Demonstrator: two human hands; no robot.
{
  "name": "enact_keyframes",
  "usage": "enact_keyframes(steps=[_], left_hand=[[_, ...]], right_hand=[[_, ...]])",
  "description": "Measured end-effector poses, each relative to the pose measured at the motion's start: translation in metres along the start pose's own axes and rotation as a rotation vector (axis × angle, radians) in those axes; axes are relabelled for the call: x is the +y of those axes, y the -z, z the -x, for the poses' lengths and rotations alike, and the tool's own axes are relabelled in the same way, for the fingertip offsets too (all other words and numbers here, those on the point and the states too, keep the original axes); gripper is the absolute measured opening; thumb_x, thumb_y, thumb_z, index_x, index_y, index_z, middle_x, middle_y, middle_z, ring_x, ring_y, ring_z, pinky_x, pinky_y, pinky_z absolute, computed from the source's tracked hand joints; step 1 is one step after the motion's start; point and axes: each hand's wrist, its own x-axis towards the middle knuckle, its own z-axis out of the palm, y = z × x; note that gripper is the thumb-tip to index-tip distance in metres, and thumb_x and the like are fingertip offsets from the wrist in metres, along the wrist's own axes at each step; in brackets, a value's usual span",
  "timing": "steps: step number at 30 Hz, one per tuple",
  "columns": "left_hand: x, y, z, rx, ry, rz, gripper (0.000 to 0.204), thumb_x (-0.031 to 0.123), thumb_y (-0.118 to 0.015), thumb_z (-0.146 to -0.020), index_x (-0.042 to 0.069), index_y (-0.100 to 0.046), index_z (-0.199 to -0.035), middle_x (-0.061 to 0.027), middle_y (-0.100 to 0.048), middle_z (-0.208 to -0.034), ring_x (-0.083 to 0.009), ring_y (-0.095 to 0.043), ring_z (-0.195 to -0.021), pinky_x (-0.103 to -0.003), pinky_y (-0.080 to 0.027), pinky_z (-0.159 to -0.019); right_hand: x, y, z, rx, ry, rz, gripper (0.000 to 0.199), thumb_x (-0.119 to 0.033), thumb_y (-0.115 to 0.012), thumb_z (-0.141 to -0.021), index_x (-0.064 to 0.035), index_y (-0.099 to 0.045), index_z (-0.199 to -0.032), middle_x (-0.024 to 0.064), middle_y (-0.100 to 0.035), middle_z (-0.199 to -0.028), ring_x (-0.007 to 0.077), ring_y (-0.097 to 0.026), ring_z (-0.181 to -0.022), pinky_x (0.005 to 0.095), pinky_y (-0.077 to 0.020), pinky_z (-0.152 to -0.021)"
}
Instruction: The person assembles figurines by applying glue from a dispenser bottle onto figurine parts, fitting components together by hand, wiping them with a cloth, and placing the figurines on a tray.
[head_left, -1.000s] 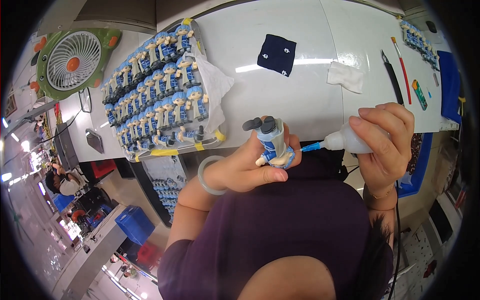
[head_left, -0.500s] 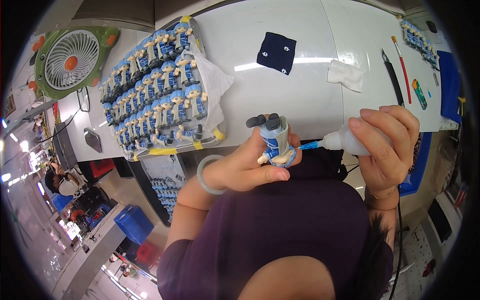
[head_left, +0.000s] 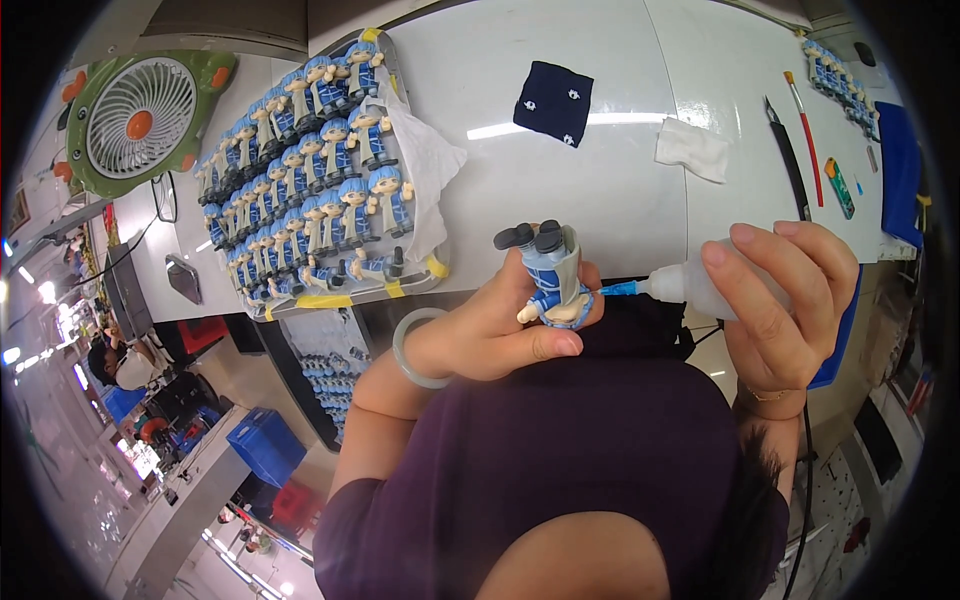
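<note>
My left hand (head_left: 520, 332) grips a small figurine (head_left: 552, 281) with blue hair, a blue outfit and a pale cape. It is upside down, its dark shoes pointing up, and my fingers hide part of the head. In my right hand (head_left: 785, 300) is a whitish squeeze bottle (head_left: 690, 285) with a blue needle tip (head_left: 621, 288). The tip points left at the figurine's head; whether it touches I cannot tell. On the left, a tray (head_left: 341, 301) edged with yellow tape holds rows of similar figurines (head_left: 345, 215).
On the white table lie a dark cloth (head_left: 553, 104), a white folded cloth (head_left: 692, 150), a black-handled tool (head_left: 787, 160), a red brush (head_left: 806, 145) and a green cutter (head_left: 838, 188). A green fan (head_left: 142, 117) and a phone (head_left: 184, 280) are at the left. Blue bins stand at the right.
My right hand has shifted slightly right and down with the bottle, its fingers rearranged around it. The figurine has moved and turned only a little in my left hand.
</note>
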Motion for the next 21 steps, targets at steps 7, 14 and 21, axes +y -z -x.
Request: enact_keyframes(steps=[7,14,21], left_hand=[[-0.002,0.001,0.002,0.015,0.039,0.031,0.049,0.021,-0.069,-0.073,0.008,-0.030,-0.100,-0.0043,-0.040,-0.073,-0.0121,-0.038,-0.064,-0.025,-0.030,-0.055],[0.001,-0.001,0.001,0.024,0.034,0.017,0.048,0.020,-0.068,-0.073,0.008,-0.030,-0.100,-0.0042,-0.039,-0.074,-0.0122,-0.038,-0.065,-0.026,-0.030,-0.057],[0.001,-0.001,0.003,0.057,0.034,-0.015,0.048,0.021,-0.068,-0.073,0.008,-0.030,-0.099,-0.0048,-0.041,-0.075,-0.0121,-0.038,-0.065,-0.026,-0.031,-0.058]], right_hand=[[0.000,0.000,0.001,-0.001,0.030,-0.003,0.035,-0.002,-0.057,-0.056,-0.0153,-0.067,-0.087,0.0005,-0.058,-0.093,0.0214,-0.048,-0.089,0.0289,-0.0423,-0.073],[-0.001,0.007,-0.002,-0.033,0.045,0.004,0.038,-0.002,-0.057,-0.053,-0.0145,-0.067,-0.088,-0.0001,-0.058,-0.095,0.0213,-0.047,-0.091,0.0286,-0.0409,-0.073],[0.002,-0.003,-0.002,-0.005,0.007,-0.035,0.035,0.001,-0.057,-0.055,-0.0113,-0.066,-0.086,0.0017,-0.059,-0.091,0.0229,-0.051,-0.086,0.0304,-0.0421,-0.074]])
